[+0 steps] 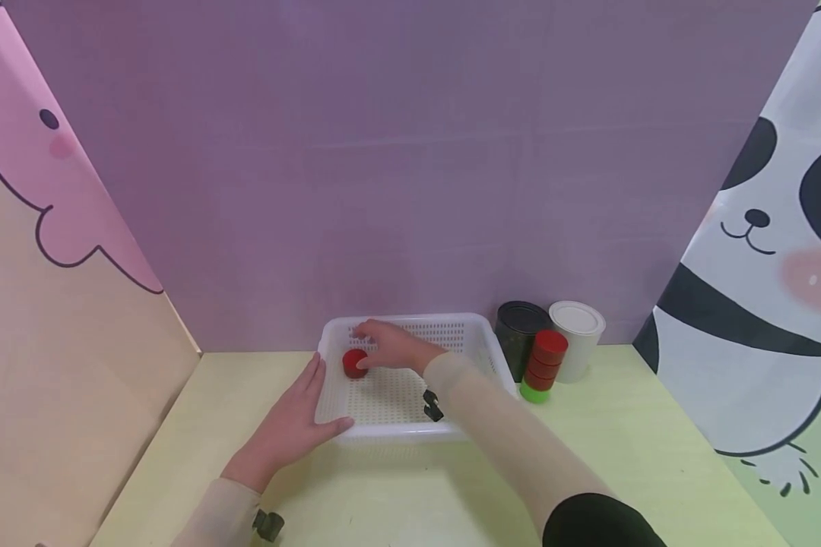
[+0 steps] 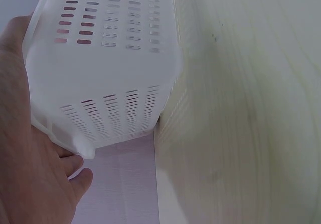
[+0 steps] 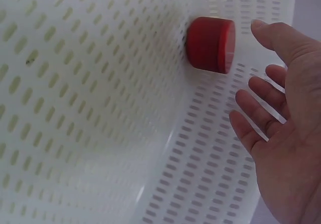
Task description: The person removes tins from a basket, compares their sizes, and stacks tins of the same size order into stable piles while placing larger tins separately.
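Observation:
A white perforated plastic basket [image 1: 413, 430] stands on the table against the back wall. My left hand [image 1: 294, 422] lies at its front left corner, fingers extended along the left side and thumb on the front rim. In the left wrist view, fingertips [image 2: 84, 176] show by the rim's corner. Inside the basket, at the left, sits a small red round container [image 3: 205, 44]. Over it reaches my right hand [image 1: 397, 346], fingers spread and loosely bent. The right wrist view shows a gap between that hand and the container, with nothing in its palm.
Right of the basket stand a black canister [image 1: 513, 342] and a white canister [image 1: 578, 334]. In front of them is a stack of small red round containers [image 1: 546, 357] with a green one [image 1: 535, 393] at the bottom. A purple wall [image 1: 410, 167] closes off the back.

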`<state>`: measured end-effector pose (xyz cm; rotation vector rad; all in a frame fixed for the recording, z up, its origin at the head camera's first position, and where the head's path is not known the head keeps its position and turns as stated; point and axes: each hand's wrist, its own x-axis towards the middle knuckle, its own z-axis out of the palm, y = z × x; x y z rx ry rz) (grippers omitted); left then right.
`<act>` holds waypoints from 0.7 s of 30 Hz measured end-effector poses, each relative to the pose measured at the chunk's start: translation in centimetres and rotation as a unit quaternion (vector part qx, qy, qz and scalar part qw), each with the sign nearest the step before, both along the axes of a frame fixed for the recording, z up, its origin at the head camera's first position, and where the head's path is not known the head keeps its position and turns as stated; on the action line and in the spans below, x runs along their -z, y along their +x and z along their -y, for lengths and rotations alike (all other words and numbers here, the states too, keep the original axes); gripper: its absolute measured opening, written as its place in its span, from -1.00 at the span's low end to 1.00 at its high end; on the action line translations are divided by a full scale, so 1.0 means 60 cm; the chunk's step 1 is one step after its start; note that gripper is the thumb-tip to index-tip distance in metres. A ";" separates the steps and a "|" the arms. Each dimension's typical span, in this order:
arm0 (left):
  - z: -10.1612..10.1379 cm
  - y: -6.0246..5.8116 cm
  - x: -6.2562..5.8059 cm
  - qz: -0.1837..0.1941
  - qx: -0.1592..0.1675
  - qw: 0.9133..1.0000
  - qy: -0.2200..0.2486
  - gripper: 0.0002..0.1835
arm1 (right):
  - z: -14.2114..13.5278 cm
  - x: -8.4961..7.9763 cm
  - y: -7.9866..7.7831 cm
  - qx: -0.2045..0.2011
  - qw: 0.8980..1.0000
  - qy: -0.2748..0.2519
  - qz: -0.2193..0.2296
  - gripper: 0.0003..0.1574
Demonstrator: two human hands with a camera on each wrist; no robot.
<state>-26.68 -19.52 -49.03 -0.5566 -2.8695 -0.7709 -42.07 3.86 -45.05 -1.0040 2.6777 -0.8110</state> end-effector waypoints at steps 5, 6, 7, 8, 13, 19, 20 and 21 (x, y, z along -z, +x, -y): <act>0.000 -0.001 -0.001 -0.002 0.001 1.000 -0.002 0.37 | 0.006 0.015 -0.007 -0.001 1.000 0.021 -0.009 -0.22; 0.000 -0.001 -0.001 -0.001 0.001 1.000 -0.001 0.36 | 0.007 0.017 -0.007 -0.002 1.000 0.026 -0.012 -0.23; 0.000 -0.001 0.000 -0.002 0.000 1.000 -0.002 0.36 | 0.009 0.019 -0.008 -0.004 0.999 0.029 -0.015 -0.24; -0.001 -0.001 0.000 -0.002 -0.002 1.000 -0.002 0.36 | 0.010 0.020 -0.009 -0.007 0.999 0.033 -0.019 -0.25; -0.001 -0.003 0.003 0.001 -0.008 1.000 -0.003 0.38 | 0.019 0.024 -0.008 -0.005 0.999 0.046 -0.024 -0.26; -0.001 -0.005 0.006 0.001 -0.006 1.000 0.002 0.38 | 0.024 0.027 -0.003 -0.002 0.999 0.047 -0.011 -0.25; -0.001 -0.006 0.007 -0.001 -0.005 1.000 0.003 0.38 | 0.024 0.028 -0.003 -0.003 0.999 0.048 -0.011 -0.25; 0.000 -0.006 0.007 -0.003 -0.005 1.000 0.005 0.38 | 0.024 0.029 -0.002 -0.005 0.999 0.050 -0.012 -0.25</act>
